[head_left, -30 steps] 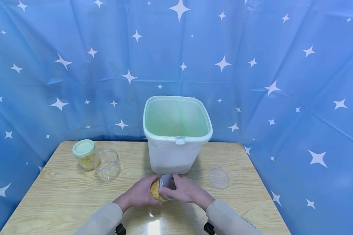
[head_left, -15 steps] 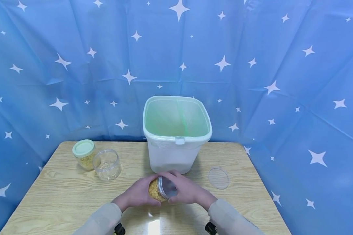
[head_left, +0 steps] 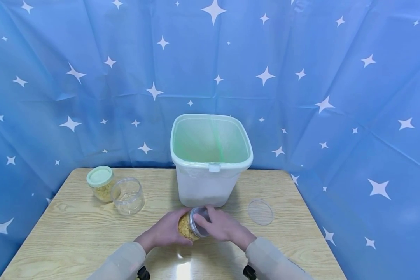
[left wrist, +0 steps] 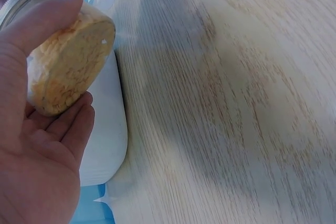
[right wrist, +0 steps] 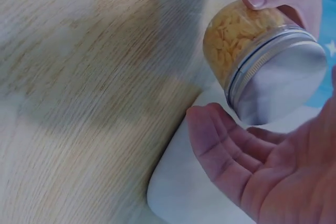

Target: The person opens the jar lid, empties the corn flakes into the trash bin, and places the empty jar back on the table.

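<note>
A clear jar (right wrist: 236, 35) of yellow flakes lies tilted on its side above the table, its silver screw lid (right wrist: 286, 85) facing right. My left hand (head_left: 168, 229) grips the jar's body, thumb on one side and fingers under the other, as the left wrist view shows. At the lid end, my right hand (head_left: 224, 225) has its fingers loosely bent along the far edge of the lid. Its thumb reaches over the lid's flat face in the head view. In the right wrist view the right fingers (right wrist: 226, 150) stand spread beside the lid rather than clasped round it.
A white bin (head_left: 204, 186) with a pale green liner stands right behind the hands. To the left are a green-lidded jar (head_left: 103, 190) of yellow pieces and a clear open container (head_left: 127, 198). A clear round disc (head_left: 260, 212) lies on the table (head_left: 73, 241) at right.
Half a second ago my right hand was turned further round the lid; it has turned back, its thumb now across the lid's face. My left hand and the jar have barely moved.
</note>
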`<state>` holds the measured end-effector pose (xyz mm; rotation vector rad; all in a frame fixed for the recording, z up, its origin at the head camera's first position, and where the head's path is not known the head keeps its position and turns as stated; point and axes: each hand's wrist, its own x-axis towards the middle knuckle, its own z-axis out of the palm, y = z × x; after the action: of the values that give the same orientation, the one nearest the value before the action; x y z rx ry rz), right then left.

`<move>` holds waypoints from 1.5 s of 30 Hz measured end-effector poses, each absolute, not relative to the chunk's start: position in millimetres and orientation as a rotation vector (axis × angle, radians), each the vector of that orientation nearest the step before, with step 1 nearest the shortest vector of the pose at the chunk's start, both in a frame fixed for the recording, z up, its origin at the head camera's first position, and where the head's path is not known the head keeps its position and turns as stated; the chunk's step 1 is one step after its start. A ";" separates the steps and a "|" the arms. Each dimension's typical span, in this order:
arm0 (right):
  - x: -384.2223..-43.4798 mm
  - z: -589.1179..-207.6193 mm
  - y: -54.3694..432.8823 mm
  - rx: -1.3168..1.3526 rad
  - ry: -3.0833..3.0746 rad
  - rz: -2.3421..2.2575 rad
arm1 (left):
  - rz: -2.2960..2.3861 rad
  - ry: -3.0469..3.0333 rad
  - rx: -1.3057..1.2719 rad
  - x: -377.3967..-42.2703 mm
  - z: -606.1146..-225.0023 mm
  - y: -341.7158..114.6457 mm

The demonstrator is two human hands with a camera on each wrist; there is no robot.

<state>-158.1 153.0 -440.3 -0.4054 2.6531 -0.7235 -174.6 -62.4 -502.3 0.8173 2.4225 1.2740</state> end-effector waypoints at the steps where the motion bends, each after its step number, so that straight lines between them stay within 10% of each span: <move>1: -158.0 -440.9 152.5 -0.400 2.658 -0.712 | 1.276 2.423 0.820 -174.6 -502.5 -62.1; 22: -163.5 -437.9 159.8 -0.906 2.532 -0.731 | 1.243 2.447 0.784 -172.4 -502.0 -66.3; 45: -159.9 -441.1 151.6 -0.592 2.678 -0.646 | 1.331 2.403 0.823 -172.1 -502.0 -63.4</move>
<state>-159.9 151.6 -441.1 -0.5917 2.6782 -0.6464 -172.1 -63.4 -502.0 0.8230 2.4028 1.3310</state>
